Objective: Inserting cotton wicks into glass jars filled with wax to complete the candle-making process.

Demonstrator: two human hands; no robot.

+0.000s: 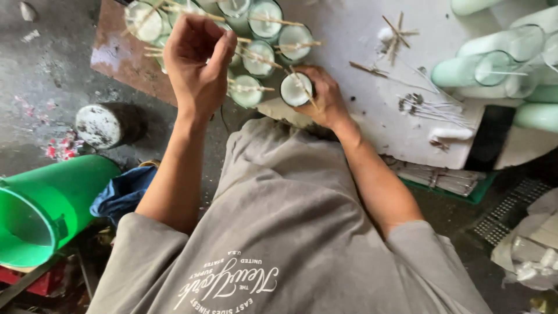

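Two hands over wax-filled glasses, near edge of white board.

Right hand point(326, 100) wraps a small glass of white wax point(294, 90), a thin stick point(307, 93) lying across its rim. Left hand point(197, 61) is raised, fingers curled to a pinch; contents unclear. More filled glasses point(264, 23) are clustered just beyond, loose wicks point(433, 107) to the right on the board point(360, 52), a green bucket point(52, 203) near left. Likely best: grip steady, glass upright, stick centred.

Your left hand point(197, 64) is raised with the fingers curled and pinched together. Your right hand point(322, 96) is closed in a grip, with the arm bent.
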